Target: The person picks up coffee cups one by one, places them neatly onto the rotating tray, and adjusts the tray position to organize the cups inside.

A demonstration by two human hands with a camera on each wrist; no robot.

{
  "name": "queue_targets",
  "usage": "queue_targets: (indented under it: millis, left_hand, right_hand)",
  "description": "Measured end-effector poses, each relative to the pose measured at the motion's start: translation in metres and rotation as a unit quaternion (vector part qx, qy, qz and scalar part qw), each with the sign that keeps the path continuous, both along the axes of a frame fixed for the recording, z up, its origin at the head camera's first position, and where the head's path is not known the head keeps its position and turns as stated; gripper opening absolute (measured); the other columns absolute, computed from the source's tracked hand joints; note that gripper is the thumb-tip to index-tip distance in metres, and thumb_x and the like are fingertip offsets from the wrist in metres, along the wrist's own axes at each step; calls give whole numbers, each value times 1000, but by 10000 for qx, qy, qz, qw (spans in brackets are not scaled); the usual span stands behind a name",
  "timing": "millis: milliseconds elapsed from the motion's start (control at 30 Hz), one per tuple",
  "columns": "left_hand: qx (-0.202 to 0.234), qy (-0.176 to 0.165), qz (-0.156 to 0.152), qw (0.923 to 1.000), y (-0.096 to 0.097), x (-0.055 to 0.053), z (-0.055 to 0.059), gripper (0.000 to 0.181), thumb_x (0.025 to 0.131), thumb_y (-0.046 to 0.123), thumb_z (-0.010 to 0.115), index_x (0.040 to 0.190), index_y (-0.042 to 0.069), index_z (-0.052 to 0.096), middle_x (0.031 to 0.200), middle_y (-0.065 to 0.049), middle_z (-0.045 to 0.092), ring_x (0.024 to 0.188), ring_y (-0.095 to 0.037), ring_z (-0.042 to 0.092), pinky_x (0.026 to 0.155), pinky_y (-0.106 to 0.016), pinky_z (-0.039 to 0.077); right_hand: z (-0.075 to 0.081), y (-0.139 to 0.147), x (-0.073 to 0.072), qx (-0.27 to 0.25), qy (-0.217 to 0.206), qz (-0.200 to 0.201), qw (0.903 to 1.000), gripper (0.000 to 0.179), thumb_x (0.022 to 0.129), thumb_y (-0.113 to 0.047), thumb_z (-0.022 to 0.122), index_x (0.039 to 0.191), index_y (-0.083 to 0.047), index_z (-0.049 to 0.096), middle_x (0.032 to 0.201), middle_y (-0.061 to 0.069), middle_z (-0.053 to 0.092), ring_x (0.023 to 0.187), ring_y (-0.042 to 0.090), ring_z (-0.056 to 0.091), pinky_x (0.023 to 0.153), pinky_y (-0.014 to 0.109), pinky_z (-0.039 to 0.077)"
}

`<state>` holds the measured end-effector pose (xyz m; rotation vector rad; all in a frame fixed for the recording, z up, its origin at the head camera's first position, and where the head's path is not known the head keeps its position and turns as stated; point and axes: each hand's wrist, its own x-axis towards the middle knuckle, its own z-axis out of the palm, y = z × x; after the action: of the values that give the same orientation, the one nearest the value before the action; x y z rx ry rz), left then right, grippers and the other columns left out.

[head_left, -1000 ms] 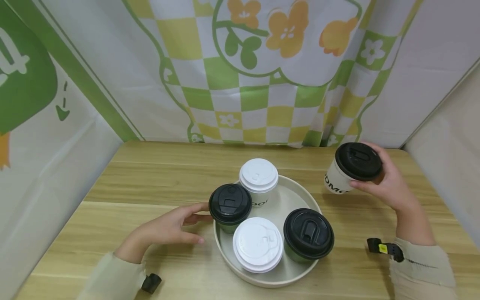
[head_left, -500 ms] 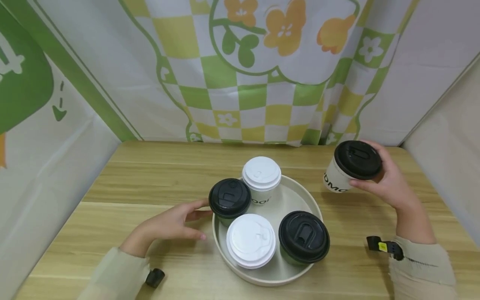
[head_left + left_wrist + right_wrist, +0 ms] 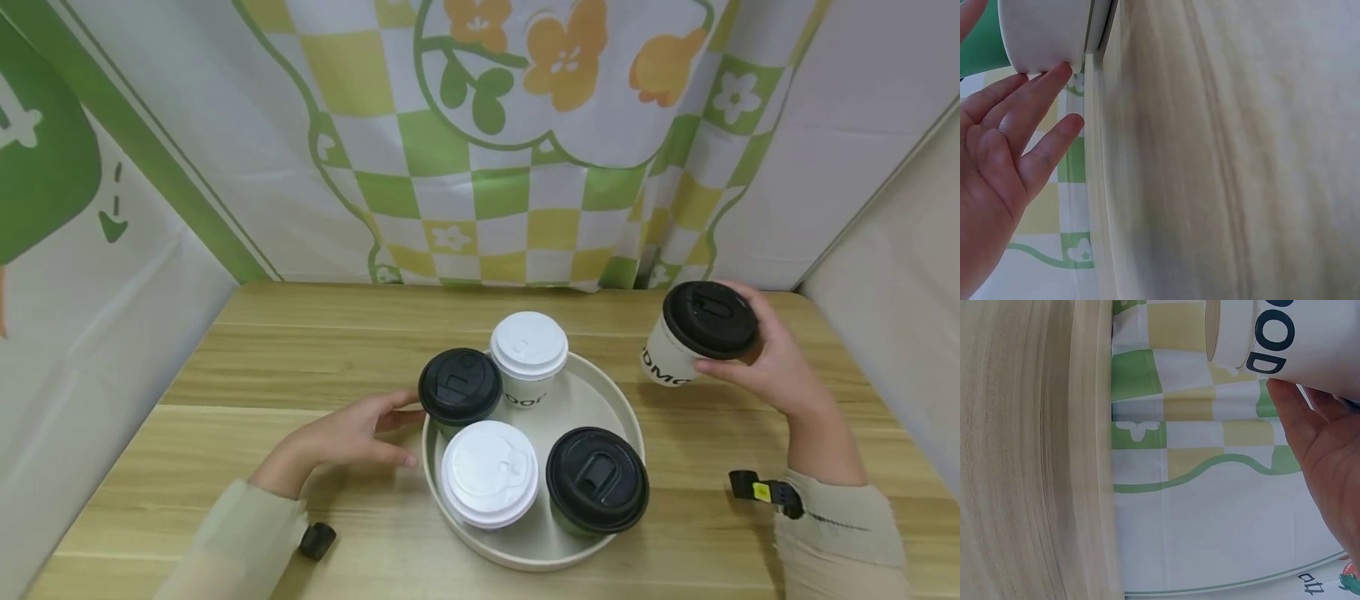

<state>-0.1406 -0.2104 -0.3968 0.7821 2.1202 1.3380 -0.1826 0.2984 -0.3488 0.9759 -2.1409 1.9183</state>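
At the right, my right hand (image 3: 776,367) grips a white paper coffee cup (image 3: 666,357) with a black lid, holding it tilted above the table. Dark lettering on this cup (image 3: 1275,331) faces the right wrist camera. A round off-white tray (image 3: 558,417) carries a small white-lidded cup (image 3: 528,343) at the back, a black-lidded green cup (image 3: 459,387) at the left, a larger white-lidded cup (image 3: 489,475) in front and a black-lidded green cup (image 3: 597,482) at the right. My left hand (image 3: 352,437), fingers extended, touches the tray's outer wall (image 3: 1044,37).
The wooden table (image 3: 300,333) runs back to a checked, flowered cloth (image 3: 502,192). Pale cloth walls (image 3: 907,275) stand at both sides. A black wrist strap (image 3: 772,493) sits on the right sleeve.
The tray has turned clockwise as seen from above: the back cup went right, the left one back, the front one left, the right one forward toward me. My right hand stays nearly still.
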Motion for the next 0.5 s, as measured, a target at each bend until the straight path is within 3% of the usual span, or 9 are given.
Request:
queue_targets:
  millis: [500]
  left_hand:
    - [-95,-112,79,9999,7,-11,-1,95,83,17,81,154,-6,22,160,-27,26,142,-48,36,119,-55,31]
  right_hand:
    - [3,0,2,45,1,46,10000,93,71,30,66,152,-1,32,140,-2,55,121,5,58,86,12,55]
